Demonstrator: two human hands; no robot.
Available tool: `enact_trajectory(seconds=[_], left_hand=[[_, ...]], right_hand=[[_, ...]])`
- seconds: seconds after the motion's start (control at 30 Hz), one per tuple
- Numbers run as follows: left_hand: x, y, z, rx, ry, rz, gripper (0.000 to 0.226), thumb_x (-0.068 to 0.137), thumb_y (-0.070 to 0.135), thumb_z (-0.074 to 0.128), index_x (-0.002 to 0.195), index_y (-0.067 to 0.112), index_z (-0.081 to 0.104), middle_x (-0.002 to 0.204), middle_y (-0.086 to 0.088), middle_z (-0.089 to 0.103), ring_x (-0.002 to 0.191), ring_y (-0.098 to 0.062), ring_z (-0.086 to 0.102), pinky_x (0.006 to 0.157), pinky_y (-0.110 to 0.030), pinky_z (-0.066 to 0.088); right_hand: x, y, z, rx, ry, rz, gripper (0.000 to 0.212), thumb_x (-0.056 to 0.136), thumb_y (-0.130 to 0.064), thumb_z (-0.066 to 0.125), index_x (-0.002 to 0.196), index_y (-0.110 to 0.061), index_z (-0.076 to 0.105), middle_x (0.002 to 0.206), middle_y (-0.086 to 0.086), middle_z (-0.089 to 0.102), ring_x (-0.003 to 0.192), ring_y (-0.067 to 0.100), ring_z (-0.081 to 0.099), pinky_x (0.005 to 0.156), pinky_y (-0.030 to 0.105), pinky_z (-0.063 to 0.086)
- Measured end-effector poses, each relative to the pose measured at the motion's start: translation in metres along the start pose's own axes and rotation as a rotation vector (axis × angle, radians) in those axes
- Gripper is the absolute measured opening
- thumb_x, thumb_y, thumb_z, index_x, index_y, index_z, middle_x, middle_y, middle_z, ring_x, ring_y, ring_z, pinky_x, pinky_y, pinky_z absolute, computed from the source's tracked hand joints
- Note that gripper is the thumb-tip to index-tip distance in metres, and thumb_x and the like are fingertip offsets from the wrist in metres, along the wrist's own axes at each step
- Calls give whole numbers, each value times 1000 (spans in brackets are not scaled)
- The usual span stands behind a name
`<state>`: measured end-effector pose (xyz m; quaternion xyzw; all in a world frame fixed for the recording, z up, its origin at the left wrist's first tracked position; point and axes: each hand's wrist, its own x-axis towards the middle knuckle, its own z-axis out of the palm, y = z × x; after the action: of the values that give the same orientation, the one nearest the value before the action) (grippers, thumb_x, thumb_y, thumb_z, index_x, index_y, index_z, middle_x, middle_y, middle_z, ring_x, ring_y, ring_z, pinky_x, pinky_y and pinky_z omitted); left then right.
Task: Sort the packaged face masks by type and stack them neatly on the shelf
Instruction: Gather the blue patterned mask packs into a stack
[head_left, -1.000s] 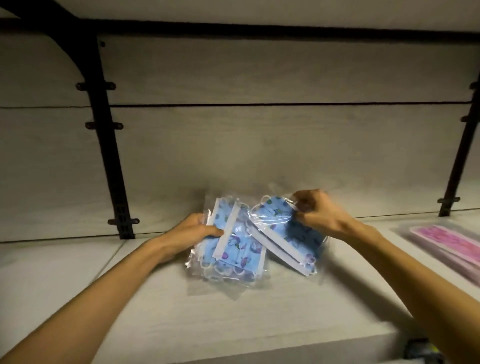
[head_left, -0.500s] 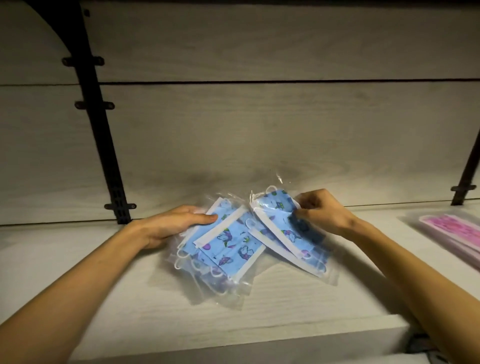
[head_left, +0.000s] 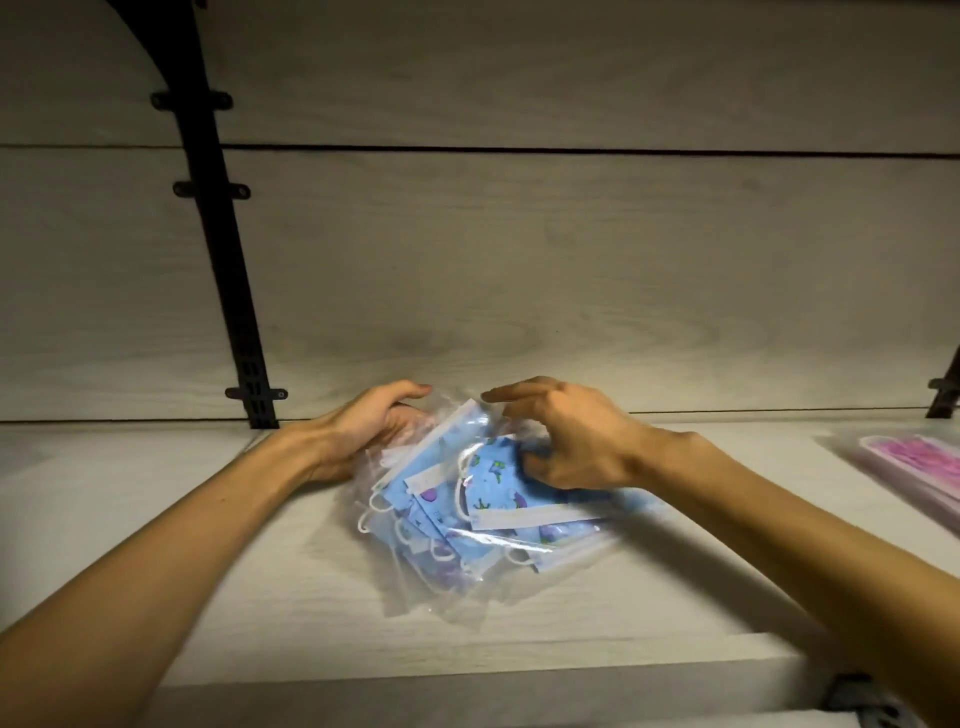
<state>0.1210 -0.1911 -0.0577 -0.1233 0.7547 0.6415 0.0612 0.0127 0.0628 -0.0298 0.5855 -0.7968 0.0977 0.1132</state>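
Observation:
Several clear packets of blue patterned face masks (head_left: 467, 514) lie overlapped in a loose pile on the pale wooden shelf (head_left: 649, 618). My left hand (head_left: 363, 431) cups the pile's left rear edge, fingers curled round the plastic. My right hand (head_left: 566, 441) rests on the top packet at the right, thumb and fingertips bent onto it, index finger stretched toward the left hand. The top packet lies crosswise over the lower ones.
A stack of pink mask packets (head_left: 919, 473) sits at the shelf's far right. Black shelf brackets stand at the back left (head_left: 234, 291) and back right (head_left: 945, 395). The wooden back wall is close behind the pile.
The right-hand packet has been slid left onto the left-hand packets, forming one overlapped pile. Both hands moved closer together over it.

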Motion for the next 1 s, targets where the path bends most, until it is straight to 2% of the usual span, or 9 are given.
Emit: enact_trajectory(seconds=[0.13,0.23,0.37,0.5,0.57,0.63,0.77,0.9,1.0], left_hand=[[-4,4,1,72,-99,10,107,81,86,41,124,-9,62,108,-39,59,93,-42,59,91,-47,51],[-8,9,3,111,-134,5,119,75,97,31,133,-4,58,133,-40,52,118,-48,56,114,-58,32],[-8,11,5,103,-181,-1,110,73,98,28,129,12,68,134,-32,58,120,-37,59,106,-46,38],[-7,10,6,99,-142,17,111,75,96,28,126,7,69,125,-26,52,113,-40,49,115,-56,33],[-8,13,9,144,-104,27,108,75,96,26,122,10,72,117,-35,62,112,-48,58,103,-46,51],[-10,15,10,172,-78,27,99,76,94,25,115,19,77,122,-26,68,119,-42,62,84,-30,60],[-10,15,10,140,-88,-5,95,79,93,30,116,19,77,120,-17,72,114,-33,68,92,-37,57],[-11,15,13,103,-87,26,89,78,92,37,117,22,77,122,-16,71,116,-33,67,99,-43,50],[-13,14,13,145,-69,32,107,67,98,43,117,7,71,129,-22,62,118,-38,58,102,-49,43]], right_hand=[[19,-13,4,-27,-78,-22,83,70,-24,63,147,-36,35,152,-9,45,134,19,47,101,39,50],[25,-16,9,-62,-106,-51,97,66,-25,62,154,-36,23,153,-4,43,136,20,44,104,36,48],[27,-13,14,-101,-54,-100,89,68,-30,62,152,-34,32,143,-2,54,129,20,50,100,34,47],[18,-5,16,-115,-9,-93,79,74,-35,61,149,-35,37,144,-7,54,131,17,49,97,36,49],[14,-1,17,-117,31,-98,70,78,-37,62,145,-33,44,139,-9,57,127,17,52,96,35,49],[10,2,17,-143,77,-96,64,80,-39,62,142,-30,49,133,-8,60,122,19,54,96,35,48],[5,10,18,-253,94,-92,58,87,-46,62,142,-28,51,127,-6,59,117,20,52,96,35,46],[0,15,11,-279,126,-81,33,86,-44,66,113,-25,66,116,-6,64,113,22,54,93,33,42],[-4,21,2,-242,66,-17,30,80,-42,64,103,-22,65,109,-6,67,110,20,54,86,31,45]])
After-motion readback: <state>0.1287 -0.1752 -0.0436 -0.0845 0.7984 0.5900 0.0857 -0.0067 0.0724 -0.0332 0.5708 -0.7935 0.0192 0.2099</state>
